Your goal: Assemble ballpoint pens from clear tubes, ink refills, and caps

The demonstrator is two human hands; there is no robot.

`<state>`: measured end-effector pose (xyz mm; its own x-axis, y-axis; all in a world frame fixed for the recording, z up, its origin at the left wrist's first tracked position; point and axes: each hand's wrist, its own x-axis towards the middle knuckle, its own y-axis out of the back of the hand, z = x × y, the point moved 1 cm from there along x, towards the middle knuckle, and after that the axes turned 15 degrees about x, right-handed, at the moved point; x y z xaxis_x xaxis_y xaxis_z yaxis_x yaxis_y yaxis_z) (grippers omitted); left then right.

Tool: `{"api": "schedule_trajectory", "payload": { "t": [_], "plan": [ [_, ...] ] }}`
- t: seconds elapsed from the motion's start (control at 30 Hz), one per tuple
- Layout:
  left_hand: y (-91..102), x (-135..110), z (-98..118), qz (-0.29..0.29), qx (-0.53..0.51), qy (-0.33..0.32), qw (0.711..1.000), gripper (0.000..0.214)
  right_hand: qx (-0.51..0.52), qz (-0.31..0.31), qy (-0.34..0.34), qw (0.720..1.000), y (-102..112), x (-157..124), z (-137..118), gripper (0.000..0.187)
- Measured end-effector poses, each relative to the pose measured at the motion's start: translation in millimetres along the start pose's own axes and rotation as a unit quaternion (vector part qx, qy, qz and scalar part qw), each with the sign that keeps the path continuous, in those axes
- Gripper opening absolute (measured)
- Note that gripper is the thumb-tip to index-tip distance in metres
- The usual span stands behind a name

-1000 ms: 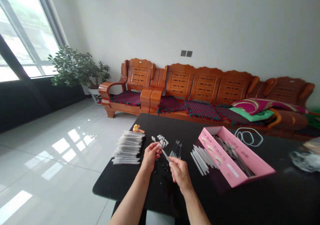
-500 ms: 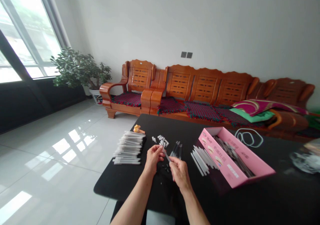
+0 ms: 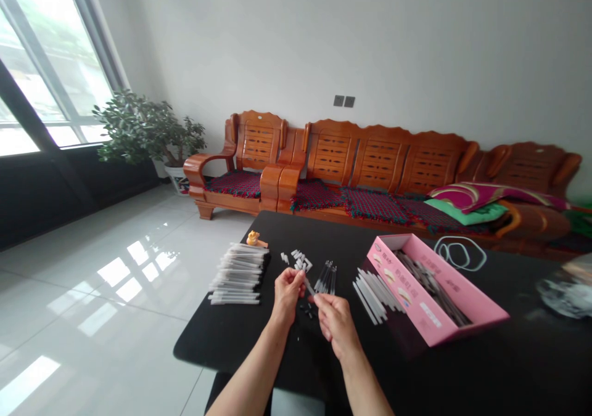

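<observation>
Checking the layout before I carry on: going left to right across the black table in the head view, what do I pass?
Stack of white tubes, small white pieces, bundle of thin clear sticks, loose white rods, open pink box.

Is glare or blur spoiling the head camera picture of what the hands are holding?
Head view: window blown out, tile floor glaring, left hand and right hand sharp; the thin piece between them too soft to identify.
</observation>
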<state>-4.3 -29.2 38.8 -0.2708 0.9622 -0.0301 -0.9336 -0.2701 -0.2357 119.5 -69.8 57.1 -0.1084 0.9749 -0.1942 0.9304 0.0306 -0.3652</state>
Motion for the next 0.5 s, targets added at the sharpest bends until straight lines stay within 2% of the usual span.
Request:
{"api": "schedule_trajectory", "payload": {
  "t": [0.07,0.17,0.27,0.33,0.4,0.5],
  "plan": [
    [-0.3,-1.2,1.6,-0.013,-0.012,0.001,1.0,0.04,0.06,-0.015,-0.035,0.997,-0.1,-0.8,-0.6,0.043],
    [0.0,-3.3,1.5,-0.02,-0.013,0.001,1.0,0.039,0.098,-0.017,-0.062,0.993,-0.5,-0.8,-0.7,0.045],
    [4.7,-2.8,-1.1,-0.021,0.004,0.013,1.0,0.039,0.085,-0.029,-0.055,0.994,-2.4,1.0,0.7,0.046],
    [14.9,1.9,-0.9,-0.011,0.011,0.019,1.0,0.039,0.061,-0.032,-0.042,0.997,-1.8,2.9,1.9,0.049],
    [34.7,12.0,2.9,0.034,0.016,0.013,0.999,0.041,0.046,-0.01,-0.033,0.998,3.6,5.3,3.2,0.053],
    [82.3,35.3,13.5,0.179,0.037,-0.023,0.983,0.044,0.053,0.052,-0.025,0.997,20.7,9.2,6.1,0.058]
  ]
}}
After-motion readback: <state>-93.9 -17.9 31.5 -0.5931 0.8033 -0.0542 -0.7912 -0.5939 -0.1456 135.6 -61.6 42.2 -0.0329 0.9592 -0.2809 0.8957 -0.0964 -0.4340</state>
